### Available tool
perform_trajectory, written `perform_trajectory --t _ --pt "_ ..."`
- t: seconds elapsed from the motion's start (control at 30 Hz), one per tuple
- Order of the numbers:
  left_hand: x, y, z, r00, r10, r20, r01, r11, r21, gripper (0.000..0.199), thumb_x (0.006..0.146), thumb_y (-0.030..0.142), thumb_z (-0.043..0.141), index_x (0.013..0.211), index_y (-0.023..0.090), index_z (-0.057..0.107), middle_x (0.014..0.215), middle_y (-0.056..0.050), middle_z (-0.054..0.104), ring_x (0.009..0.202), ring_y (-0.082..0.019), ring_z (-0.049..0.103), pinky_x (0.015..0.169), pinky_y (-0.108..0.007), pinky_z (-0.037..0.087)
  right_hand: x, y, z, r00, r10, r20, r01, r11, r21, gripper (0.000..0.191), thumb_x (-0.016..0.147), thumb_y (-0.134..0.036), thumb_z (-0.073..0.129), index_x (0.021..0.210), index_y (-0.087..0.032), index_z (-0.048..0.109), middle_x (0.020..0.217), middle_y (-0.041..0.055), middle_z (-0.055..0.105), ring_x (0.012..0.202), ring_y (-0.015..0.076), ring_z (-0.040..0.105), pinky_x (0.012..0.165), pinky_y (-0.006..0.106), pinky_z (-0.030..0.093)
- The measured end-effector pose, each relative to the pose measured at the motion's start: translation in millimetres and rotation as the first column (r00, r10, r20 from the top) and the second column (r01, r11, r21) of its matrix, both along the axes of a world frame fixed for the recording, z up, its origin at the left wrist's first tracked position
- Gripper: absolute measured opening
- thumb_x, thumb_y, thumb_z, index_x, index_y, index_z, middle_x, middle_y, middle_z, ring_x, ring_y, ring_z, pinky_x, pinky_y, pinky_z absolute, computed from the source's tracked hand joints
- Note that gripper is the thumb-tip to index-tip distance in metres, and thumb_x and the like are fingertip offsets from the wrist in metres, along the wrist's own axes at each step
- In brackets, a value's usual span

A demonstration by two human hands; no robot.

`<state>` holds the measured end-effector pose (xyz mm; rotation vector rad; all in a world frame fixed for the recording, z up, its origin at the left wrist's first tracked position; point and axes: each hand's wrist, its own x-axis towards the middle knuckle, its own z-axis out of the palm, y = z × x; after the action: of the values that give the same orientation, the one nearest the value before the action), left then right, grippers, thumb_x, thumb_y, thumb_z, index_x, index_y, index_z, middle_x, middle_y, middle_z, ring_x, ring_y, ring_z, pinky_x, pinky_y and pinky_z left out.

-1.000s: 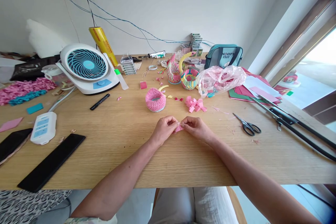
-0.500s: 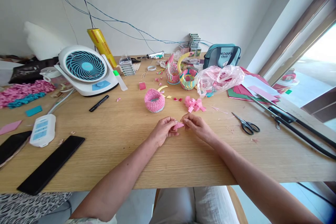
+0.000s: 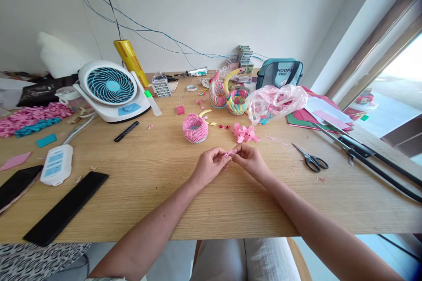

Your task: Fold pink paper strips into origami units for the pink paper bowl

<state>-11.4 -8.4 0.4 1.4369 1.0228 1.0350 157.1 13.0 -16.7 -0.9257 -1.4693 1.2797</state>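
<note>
Apparently mid-fold: a narrow pink paper strip held in a tight pinch

The strip is gripped between the fingertips of the left hand and the right hand, both closed on it, just in front of and to the right of a round pink folded-paper bowl, which stands on a light wooden tabletop. The bowl looks finished, as do a multicoloured folded-paper basket and a pink-and-green folded-paper swan beyond it. To the bowl's right, a loose cluster of pink folded-paper pieces is seemingly left unassembled. How far the strip has been folded cannot be told.
</note>
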Motion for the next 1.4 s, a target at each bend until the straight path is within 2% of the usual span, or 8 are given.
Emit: perform_trajectory --t 0.23,0.37,0.5,0.6,0.73,0.93,1.1,1.4 --pt "-1 2 -3.4 0.927 0.195 -0.322 -0.059 0.921 0.385 0.015 0.087 0.027 0.053 0.077 0.017 0.06 0.075 -0.001 0.056 0.065 -0.011 0.05 0.056 -0.02 0.039 -2 -6 7.1 0.997 0.029 -0.077 -0.036 0.995 -0.098 0.035 0.07 -0.05 0.076 0.078 -0.018 0.061 0.072 -0.0011 0.059 0.064 0.0111 0.053 0.062 0.026 0.044" --pt "-2 0 3.1 0.896 0.23 -0.379 -0.02 0.874 0.485 0.014 0.087 0.019 0.05 0.073 0.018 0.053 0.074 0.0 0.052 0.066 -0.011 0.047 0.058 -0.02 0.036 -3 -9 8.5 0.991 0.065 -0.117 -0.079 0.99 -0.117 0.031 0.073 -0.046 0.075 0.078 -0.019 0.061 0.07 -0.0026 0.058 0.064 0.0101 0.053 0.064 0.025 0.044" --pt "-4 3 0.3 0.928 0.188 -0.322 -0.039 0.907 0.419 0.019 0.086 0.025 0.055 0.069 0.017 0.053 0.069 0.001 0.05 0.063 -0.01 0.045 0.055 -0.02 0.037 -3 -9 7.9 0.986 0.077 -0.15 -0.098 0.986 -0.137 0.032 0.072 -0.048 0.075 0.077 -0.019 0.061 0.066 -0.003 0.058 0.063 0.0103 0.052 0.063 0.025 0.044" --pt "-5 5 -5.4 0.977 0.113 -0.181 -0.072 0.973 0.218 0.023 0.083 0.038 0.061 0.078 0.015 0.061 0.069 0.0 0.054 0.061 -0.011 0.047 0.051 -0.019 0.041 -4 -9 7.3 0.986 0.061 -0.155 -0.083 0.987 -0.138 0.035 0.071 -0.05 0.075 0.076 -0.02 0.06 0.065 -0.0028 0.058 0.061 0.0106 0.052 0.062 0.026 0.044" --pt "-3 6 -6.1 0.994 0.106 -0.028 -0.105 0.993 0.051 0.034 0.077 0.047 0.066 0.082 0.014 0.065 0.073 -0.002 0.061 0.061 -0.011 0.049 0.045 -0.019 0.044 -6 -9 6.8 0.989 0.051 -0.139 -0.073 0.986 -0.152 0.036 0.069 -0.051 0.077 0.074 -0.02 0.059 0.066 -0.0028 0.057 0.061 0.0103 0.052 0.062 0.025 0.044" --pt "-4 7 -2.6 0.995 0.099 -0.023 -0.098 0.994 0.045 0.034 0.074 0.048 0.07 0.075 0.014 0.068 0.071 -0.002 0.063 0.057 -0.009 0.049 0.045 -0.018 0.041 -8 -7 3.8 0.988 0.007 -0.151 -0.034 0.983 -0.178 0.037 0.066 -0.052 0.078 0.076 -0.02 0.06 0.064 -0.0026 0.058 0.06 0.011 0.052 0.061 0.026 0.045" --pt "-7 11 -6.2 0.993 0.114 -0.025 -0.114 0.993 0.014 0.031 0.07 0.044 0.074 0.071 0.014 0.07 0.054 0.002 0.055 0.048 -0.006 0.041 0.046 -0.019 0.034 -7 -7 3.6 0.984 0.009 -0.178 -0.046 0.978 -0.203 0.037 0.068 -0.051 0.077 0.075 -0.019 0.061 0.064 -0.0021 0.058 0.059 0.0103 0.051 0.06 0.025 0.043" --pt "-5 7 -4.5 0.99 0.133 -0.051 -0.13 0.99 0.064 0.032 0.076 0.047 0.068 0.077 0.015 0.066 0.07 -0.001 0.063 0.057 -0.01 0.048 0.045 -0.019 0.039 -11 -7 2.5 0.986 -0.011 -0.169 -0.018 0.986 -0.168 0.036 0.066 -0.051 0.078 0.074 -0.02 0.061 0.063 -0.0025 0.059 0.058 0.0105 0.051 0.06 0.026 0.044"
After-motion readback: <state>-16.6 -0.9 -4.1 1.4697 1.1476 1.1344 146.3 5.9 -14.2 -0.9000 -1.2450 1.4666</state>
